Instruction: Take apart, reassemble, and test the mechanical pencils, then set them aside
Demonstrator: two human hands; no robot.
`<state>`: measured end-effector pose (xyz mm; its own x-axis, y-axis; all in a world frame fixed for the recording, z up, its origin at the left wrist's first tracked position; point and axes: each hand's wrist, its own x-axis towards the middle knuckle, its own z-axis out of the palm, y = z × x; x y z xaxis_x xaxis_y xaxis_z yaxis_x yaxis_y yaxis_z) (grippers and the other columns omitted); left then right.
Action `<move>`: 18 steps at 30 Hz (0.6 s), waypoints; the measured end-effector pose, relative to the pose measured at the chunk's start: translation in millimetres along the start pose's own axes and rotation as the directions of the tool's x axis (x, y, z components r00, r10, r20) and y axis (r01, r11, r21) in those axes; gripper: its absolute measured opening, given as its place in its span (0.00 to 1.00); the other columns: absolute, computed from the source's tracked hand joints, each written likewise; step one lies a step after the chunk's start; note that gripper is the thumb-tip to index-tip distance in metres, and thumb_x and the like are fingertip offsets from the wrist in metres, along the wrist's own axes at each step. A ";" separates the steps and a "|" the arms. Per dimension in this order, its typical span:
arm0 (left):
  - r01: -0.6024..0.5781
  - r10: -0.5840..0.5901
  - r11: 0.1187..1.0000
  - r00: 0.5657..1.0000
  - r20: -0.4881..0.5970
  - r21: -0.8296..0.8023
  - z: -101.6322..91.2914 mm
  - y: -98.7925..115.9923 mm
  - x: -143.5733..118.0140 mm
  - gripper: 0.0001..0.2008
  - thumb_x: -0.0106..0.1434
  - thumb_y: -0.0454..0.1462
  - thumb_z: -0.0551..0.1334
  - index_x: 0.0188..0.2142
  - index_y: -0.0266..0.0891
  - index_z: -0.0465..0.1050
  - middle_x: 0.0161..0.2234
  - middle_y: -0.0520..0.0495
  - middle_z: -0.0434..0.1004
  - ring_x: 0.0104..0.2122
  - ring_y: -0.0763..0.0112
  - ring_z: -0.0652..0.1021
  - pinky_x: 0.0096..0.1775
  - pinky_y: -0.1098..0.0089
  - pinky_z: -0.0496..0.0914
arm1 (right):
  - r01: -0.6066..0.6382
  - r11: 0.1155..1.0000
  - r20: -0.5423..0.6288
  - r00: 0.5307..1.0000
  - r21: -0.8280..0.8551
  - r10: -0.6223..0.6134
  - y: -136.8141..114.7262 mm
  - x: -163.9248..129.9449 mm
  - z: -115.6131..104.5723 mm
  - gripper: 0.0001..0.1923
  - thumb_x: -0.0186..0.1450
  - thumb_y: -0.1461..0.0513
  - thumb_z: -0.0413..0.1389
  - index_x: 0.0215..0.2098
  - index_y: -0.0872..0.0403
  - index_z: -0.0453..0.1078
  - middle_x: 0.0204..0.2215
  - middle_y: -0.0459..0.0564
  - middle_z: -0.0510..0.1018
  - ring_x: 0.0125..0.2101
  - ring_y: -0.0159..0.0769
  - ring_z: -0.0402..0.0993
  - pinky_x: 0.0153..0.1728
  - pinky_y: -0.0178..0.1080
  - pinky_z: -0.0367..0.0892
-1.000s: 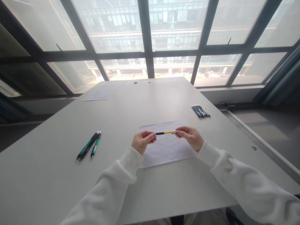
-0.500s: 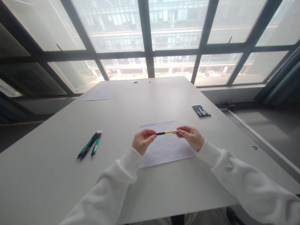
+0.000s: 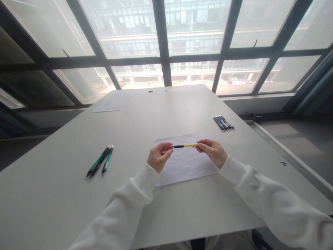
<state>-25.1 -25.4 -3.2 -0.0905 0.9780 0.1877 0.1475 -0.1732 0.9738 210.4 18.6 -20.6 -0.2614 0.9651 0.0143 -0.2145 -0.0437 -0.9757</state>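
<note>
Two hands, one pen held between them. Left hand (image 3: 157, 158): fingers (image 3: 166, 145) pinched on the dark end of the pen (image 3: 184, 146). Right hand (image 3: 213, 152): fingers (image 3: 201, 147) pinched shut on the yellow end. Both wrists in white sleeves of soft, thick cloth.

Pen: slim, straight, round barrel, yellow over most of its length with a black section toward the left hand; smooth, plastic by the look. Long axis level and running left to right, crosswise to the person, the black end pointing left. Which end carries the tip cannot be told. Held clear above the sheet, not touching it.

Sheet of paper (image 3: 187, 166): white, flat, rectangular, lying directly under the pen on the tabletop (image 3: 65, 205). Tabletop: pale grey, smooth, matt, broad and rectangular.

Well left of the sheet: three green-and-black pens (image 3: 100, 161), lying close side by side, slanted. Beyond the sheet to the right, near the tabletop's edge: a bunch of dark pens (image 3: 223, 123), packed together. Far beyond the sheet to the left: a second pale sheet (image 3: 110, 103), flat. Nothing lies between the hands and the sheet. Behind the tabletop: large windows (image 3: 161, 41) in dark frames.
</note>
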 end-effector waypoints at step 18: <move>0.014 -0.014 1.000 1.000 -0.003 0.018 1.9 4.5 0.0 0.11 0.49 0.38 0.65 0.32 0.34 0.73 0.26 0.47 0.76 0.28 0.69 0.76 0.31 0.72 0.69 | -0.006 1.000 0.016 1.000 0.007 0.006 -0.1 -0.8 1.1 0.17 0.51 0.55 0.61 0.34 0.57 0.72 0.27 0.53 0.78 0.27 0.35 0.72 0.34 0.42 0.67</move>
<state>-22.6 -25.9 0.9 -0.0953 0.9801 0.1743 0.1638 -0.1573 0.9739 209.5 17.5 -20.2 -0.2778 0.9606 0.0116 -0.2198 -0.0518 -0.9742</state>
